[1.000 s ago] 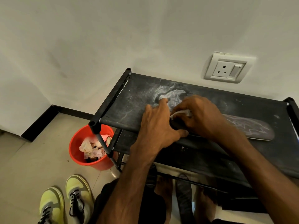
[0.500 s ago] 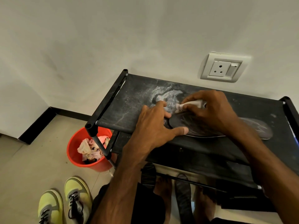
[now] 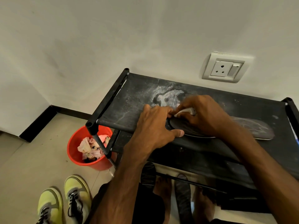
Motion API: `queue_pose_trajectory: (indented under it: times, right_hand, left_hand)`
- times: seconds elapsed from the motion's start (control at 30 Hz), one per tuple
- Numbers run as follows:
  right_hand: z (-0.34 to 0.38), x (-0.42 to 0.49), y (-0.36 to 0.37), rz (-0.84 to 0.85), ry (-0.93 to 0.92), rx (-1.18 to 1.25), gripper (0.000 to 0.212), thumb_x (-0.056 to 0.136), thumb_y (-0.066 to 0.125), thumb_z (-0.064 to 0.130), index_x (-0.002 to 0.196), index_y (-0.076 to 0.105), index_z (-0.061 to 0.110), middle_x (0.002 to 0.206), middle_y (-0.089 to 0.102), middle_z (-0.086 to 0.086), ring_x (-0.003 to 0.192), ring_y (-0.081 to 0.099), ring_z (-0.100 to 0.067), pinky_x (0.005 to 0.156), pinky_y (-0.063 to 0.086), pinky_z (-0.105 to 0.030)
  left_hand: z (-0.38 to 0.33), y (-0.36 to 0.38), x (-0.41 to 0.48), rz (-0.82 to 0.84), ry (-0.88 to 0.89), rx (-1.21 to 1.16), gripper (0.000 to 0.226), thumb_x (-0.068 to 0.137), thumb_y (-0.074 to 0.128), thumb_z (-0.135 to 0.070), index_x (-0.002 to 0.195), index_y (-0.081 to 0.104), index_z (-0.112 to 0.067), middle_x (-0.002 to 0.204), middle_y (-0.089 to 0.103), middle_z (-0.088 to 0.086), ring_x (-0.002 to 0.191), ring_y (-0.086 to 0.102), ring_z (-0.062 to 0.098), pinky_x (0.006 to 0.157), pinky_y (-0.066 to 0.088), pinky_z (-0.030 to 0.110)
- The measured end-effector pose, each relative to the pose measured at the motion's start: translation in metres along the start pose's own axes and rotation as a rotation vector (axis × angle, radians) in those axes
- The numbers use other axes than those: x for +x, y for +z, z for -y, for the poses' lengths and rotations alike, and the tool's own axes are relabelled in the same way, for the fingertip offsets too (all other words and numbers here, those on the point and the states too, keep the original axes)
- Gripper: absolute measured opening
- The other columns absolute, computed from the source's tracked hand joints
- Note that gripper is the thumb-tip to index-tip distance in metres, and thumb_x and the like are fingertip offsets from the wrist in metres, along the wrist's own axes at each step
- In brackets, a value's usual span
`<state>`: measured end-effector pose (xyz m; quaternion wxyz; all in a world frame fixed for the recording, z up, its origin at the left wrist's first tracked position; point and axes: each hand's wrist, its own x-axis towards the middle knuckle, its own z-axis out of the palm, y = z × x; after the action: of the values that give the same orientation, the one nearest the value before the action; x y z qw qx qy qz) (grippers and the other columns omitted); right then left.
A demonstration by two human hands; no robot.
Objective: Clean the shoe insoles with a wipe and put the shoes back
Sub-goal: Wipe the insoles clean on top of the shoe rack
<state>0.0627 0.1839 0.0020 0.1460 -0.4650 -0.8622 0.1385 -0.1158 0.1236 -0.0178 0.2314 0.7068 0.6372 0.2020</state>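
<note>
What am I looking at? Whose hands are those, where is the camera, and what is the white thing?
There is no machine here. The camera sits on a person's head and looks down, so you see their own two arms reaching out.

The left hand presses on one end of a dark insole, the soft pad from inside a shoe, probably to stop it sliding. The right hand pinches a white wipe and holds it against the insole.

The insole lies on the dusty black top of a shoe rack. On the floor are a red bucket with crumpled tissues inside, and a pair of yellow-green shoes. Two more insoles lie on the floor below the rack.
</note>
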Motion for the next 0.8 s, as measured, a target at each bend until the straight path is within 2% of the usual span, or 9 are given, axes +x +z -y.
queue_pose_trajectory:
  times: [0.17,0.3,0.37,0.43,0.53,0.7,0.8]
  right_hand:
    - [0.007,-0.004,-0.007,0.162,-0.040,0.010,0.019,0.092,0.075,0.024,0.110,0.080,0.027,0.107,0.077,0.004,0.094,0.070,-0.011,0.085,0.059,-0.039]
    - [0.008,-0.009,-0.016,0.283,-0.028,0.048,0.018,0.091,0.076,0.024,0.107,0.080,0.029,0.108,0.076,0.012,0.093,0.068,0.000,0.082,0.057,-0.023]
    - [0.007,-0.012,-0.021,0.301,0.007,0.054,0.017,0.088,0.078,0.028,0.103,0.081,0.035,0.102,0.076,0.016,0.090,0.068,0.002,0.078,0.056,-0.022]
    - [0.007,-0.013,-0.020,0.260,0.054,0.015,0.014,0.085,0.081,0.033,0.097,0.081,0.039,0.095,0.076,0.017,0.084,0.067,0.000,0.075,0.058,-0.029]
    - [0.008,-0.009,-0.009,0.101,0.097,-0.091,0.013,0.082,0.081,0.039,0.095,0.080,0.041,0.091,0.077,0.012,0.081,0.067,-0.010,0.073,0.059,-0.040]
    - [-0.001,0.000,0.001,-0.106,0.165,-0.103,0.014,0.085,0.079,0.034,0.099,0.081,0.035,0.095,0.078,0.002,0.089,0.070,-0.024,0.073,0.055,-0.037]
    - [0.000,0.001,0.004,-0.085,0.139,-0.134,0.016,0.088,0.077,0.032,0.103,0.081,0.033,0.100,0.078,0.000,0.094,0.070,-0.024,0.077,0.055,-0.038]
  left_hand:
    - [0.000,0.002,0.002,-0.008,-0.005,0.044,0.064,0.074,0.078,-0.058,0.131,0.058,-0.037,0.124,0.062,-0.013,0.115,0.037,0.016,0.095,0.039,0.033]
    - [-0.001,0.003,0.004,0.005,-0.005,0.063,0.072,0.072,0.080,-0.060,0.137,0.055,-0.040,0.125,0.062,-0.014,0.116,0.038,0.016,0.093,0.038,0.033]
    - [-0.001,0.002,0.004,0.001,-0.012,0.052,0.076,0.070,0.081,-0.060,0.138,0.055,-0.040,0.124,0.062,-0.016,0.116,0.039,0.016,0.095,0.038,0.034]
    - [-0.001,0.001,0.005,0.003,-0.016,0.037,0.076,0.069,0.082,-0.060,0.137,0.056,-0.039,0.122,0.063,-0.017,0.116,0.038,0.015,0.095,0.038,0.032]
    - [0.001,0.000,0.006,0.014,-0.013,0.013,0.076,0.069,0.083,-0.058,0.137,0.057,-0.037,0.120,0.064,-0.018,0.117,0.041,0.015,0.097,0.037,0.032]
    - [0.000,0.000,0.007,0.021,-0.020,0.005,0.071,0.070,0.083,-0.057,0.133,0.060,-0.034,0.115,0.063,-0.017,0.118,0.044,0.016,0.102,0.038,0.033]
    - [0.000,0.002,0.006,0.008,-0.027,-0.006,0.071,0.070,0.084,-0.056,0.133,0.060,-0.036,0.115,0.063,-0.017,0.116,0.040,0.015,0.095,0.037,0.030]
